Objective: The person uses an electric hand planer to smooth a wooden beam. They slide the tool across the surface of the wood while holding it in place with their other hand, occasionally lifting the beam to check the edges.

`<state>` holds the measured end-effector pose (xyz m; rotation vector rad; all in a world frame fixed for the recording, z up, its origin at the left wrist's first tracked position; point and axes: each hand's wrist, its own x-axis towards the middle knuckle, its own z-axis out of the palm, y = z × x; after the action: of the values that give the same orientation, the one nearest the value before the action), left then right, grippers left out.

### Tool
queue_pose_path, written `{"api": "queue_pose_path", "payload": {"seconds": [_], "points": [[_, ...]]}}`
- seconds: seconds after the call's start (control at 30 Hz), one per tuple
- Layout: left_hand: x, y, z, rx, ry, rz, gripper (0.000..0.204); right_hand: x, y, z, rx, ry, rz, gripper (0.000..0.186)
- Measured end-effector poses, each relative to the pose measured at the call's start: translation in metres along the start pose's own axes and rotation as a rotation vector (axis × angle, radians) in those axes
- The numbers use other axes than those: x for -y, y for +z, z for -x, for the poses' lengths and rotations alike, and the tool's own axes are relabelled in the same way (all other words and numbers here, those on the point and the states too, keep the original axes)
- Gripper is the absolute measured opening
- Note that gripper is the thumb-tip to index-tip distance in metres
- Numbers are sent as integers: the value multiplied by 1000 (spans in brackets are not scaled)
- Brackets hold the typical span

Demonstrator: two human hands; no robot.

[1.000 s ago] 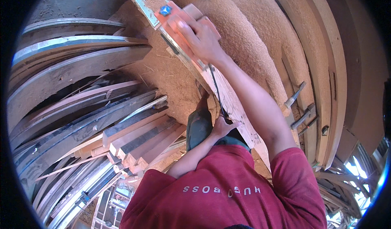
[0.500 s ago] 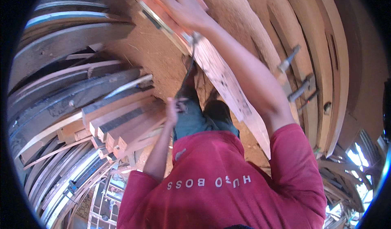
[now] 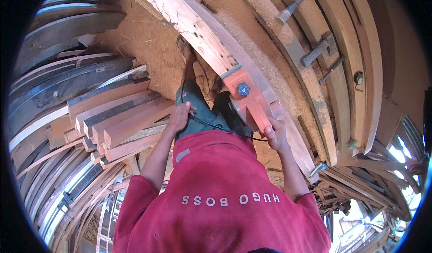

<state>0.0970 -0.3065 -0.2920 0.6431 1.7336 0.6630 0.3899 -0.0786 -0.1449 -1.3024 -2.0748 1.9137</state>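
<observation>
An orange-red electric hand planer point(image 3: 258, 109) with a dark blue front knob rests on a long pale wooden board point(image 3: 202, 37). The board runs from the far upper left down to the lower right, beside my legs. My right hand point(image 3: 275, 135) is wrapped round the planer's rear handle at the near end of the board. Left of my lap, my left hand point(image 3: 181, 116) is closed on a thin black power cord point(image 3: 211, 126), which leads across my waist towards the planer.
Stacked timber beams point(image 3: 121, 122) lie at the left. On thick planks to the right are a hammer point(image 3: 317, 53), a wedge-shaped metal tool point(image 3: 290, 10), a thin tool point(image 3: 332, 70) and a small round object point(image 3: 358, 78). Sawdust point(image 3: 144, 32) covers the ground.
My right hand has drawn the planer back from the board's far end to near my body. My left hand is slightly farther left, with the cord now visible across my waist.
</observation>
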Motion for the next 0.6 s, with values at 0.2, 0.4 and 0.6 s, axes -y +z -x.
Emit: {"api": "queue_pose_path", "payload": {"seconds": [0.2, 0.4, 0.6], "points": [[18, -11, 3, -77, -63, 89, 78, 28, -1, -43, 79, 15, 81, 53], [21, -69, -6, -154, -145, 159, 83, 91, 23, -133, 127, 7, 86, 45], [24, -134, -36, -240, -231, 278, 88, 144, 58, -221, 149, 12, 45, 46]]}}
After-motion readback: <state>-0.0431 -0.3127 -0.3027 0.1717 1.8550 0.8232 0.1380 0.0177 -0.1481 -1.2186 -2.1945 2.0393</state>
